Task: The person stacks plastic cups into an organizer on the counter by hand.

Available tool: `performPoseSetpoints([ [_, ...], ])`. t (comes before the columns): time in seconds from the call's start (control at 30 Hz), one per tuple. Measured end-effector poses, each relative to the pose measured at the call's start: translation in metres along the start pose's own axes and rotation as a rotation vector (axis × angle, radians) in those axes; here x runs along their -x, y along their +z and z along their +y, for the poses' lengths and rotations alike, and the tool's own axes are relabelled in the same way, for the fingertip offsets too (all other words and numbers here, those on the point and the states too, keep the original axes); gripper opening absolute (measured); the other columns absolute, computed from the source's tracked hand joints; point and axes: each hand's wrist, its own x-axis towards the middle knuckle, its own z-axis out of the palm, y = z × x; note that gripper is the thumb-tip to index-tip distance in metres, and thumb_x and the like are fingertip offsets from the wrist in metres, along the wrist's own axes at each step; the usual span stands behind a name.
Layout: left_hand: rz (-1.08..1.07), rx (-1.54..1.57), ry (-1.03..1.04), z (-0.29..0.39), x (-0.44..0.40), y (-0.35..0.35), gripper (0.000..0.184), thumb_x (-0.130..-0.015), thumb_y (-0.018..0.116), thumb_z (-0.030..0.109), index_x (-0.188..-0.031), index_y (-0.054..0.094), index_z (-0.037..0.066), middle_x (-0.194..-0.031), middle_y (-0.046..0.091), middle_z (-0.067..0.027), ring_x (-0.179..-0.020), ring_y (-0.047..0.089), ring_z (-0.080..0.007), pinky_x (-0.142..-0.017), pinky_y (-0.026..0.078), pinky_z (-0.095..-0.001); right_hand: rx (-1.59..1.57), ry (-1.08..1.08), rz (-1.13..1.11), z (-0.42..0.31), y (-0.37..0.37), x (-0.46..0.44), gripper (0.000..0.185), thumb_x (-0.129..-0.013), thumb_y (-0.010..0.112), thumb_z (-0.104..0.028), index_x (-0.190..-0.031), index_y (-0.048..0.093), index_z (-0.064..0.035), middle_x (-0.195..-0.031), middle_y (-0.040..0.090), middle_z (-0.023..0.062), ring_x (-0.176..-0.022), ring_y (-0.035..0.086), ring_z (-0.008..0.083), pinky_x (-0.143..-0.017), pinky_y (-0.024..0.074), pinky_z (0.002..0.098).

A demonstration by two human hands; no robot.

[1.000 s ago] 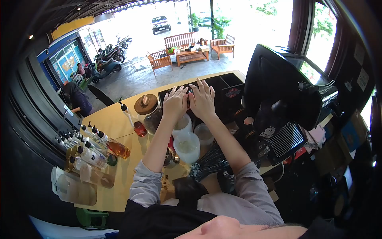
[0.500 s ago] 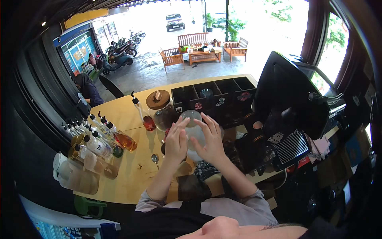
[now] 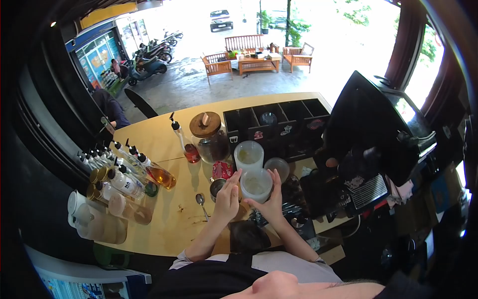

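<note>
- The round, translucent white plastic tub (image 3: 256,183) sits near the desk's (image 3: 167,214) front edge, between both hands; whether it is lifted cannot be told.
- The left hand (image 3: 227,202) is open, its nearly straight fingers along the tub's left side; the right hand (image 3: 272,206) grips the right side, thumb across the front.
- Matching pressure from both sides suits this hold, as the thin-looking wall probably flexes if squeezed.
- The tub is best kept level, since its top is uncovered.
- Mind the similar translucent white tub (image 3: 249,155) just behind, and the small silver metal cup (image 3: 217,187) beside the left hand.
</note>
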Motion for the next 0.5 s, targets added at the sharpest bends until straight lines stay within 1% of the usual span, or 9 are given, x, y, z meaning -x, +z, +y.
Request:
performPoseSetpoints([
  [0.07, -0.019, -0.02, -0.024, -0.007, 0.002, 0.002, 0.046, -0.106, 0.033, 0.022, -0.141, 0.049, -0.003, -0.137, 0.056, -0.0255, -0.128, 0.053, -0.0422, -0.107, 0.041, -0.0438, -0.006, 0.044, 0.034, 0.001, 0.001, 0.003, 0.119, -0.064, 0.093, -0.02, -0.153, 0.017, 0.0009, -0.148, 0.039, 0.0228, -0.137, 0.044, 0.0319, -0.113, 0.0375, 0.0411],
  [0.13, -0.024, -0.02, -0.01, -0.018, 0.003, 0.008, 0.046, -0.106, 0.033, 0.022, -0.141, 0.049, -0.003, -0.136, 0.056, -0.0255, -0.127, 0.053, -0.042, -0.107, 0.042, -0.0436, 0.024, 0.119, 0.034, 0.0, 0.002, 0.006, 0.112, -0.065, 0.092, -0.02, -0.151, 0.024, 0.0013, -0.146, 0.042, 0.0214, -0.135, 0.046, 0.03, -0.112, 0.0386, 0.0401],
  [0.17, -0.009, -0.035, 0.007, -0.024, 0.005, 0.01, 0.045, -0.106, 0.034, 0.022, -0.141, 0.05, -0.003, -0.135, 0.057, -0.0256, -0.126, 0.054, -0.0419, -0.106, 0.042, -0.0433, 0.032, 0.128, 0.044, 0.0, 0.003, 0.007, 0.112, -0.065, 0.092, -0.02, -0.151, 0.024, 0.0013, -0.146, 0.042, 0.0214, -0.135, 0.046, 0.03, -0.112, 0.0386, 0.0401],
  [0.23, -0.006, -0.051, 0.015, -0.029, 0.007, 0.014, 0.045, -0.106, 0.035, 0.023, -0.14, 0.051, -0.003, -0.133, 0.059, -0.0251, -0.124, 0.056, -0.0417, -0.105, 0.043, -0.043, 0.033, 0.116, 0.042, 0.003, 0.005, 0.008, 0.105, -0.065, 0.092, -0.02, -0.147, 0.03, 0.0017, -0.142, 0.044, 0.0199, -0.132, 0.048, 0.0281, -0.11, 0.0396, 0.0389],
  [0.5, 0.025, -0.096, 0.095, -0.032, 0.001, 0.017, 0.046, -0.106, 0.033, 0.025, -0.137, 0.053, -0.004, -0.131, 0.06, -0.0247, -0.121, 0.058, -0.0424, -0.103, 0.044, -0.045, 0.091, 0.104, 0.06, 0.002, 0.006, 0.007, 0.101, -0.068, 0.088, -0.023, -0.146, 0.028, 0.0023, -0.138, 0.048, 0.02, -0.13, 0.05, 0.0283, -0.109, 0.0398, 0.0394],
])
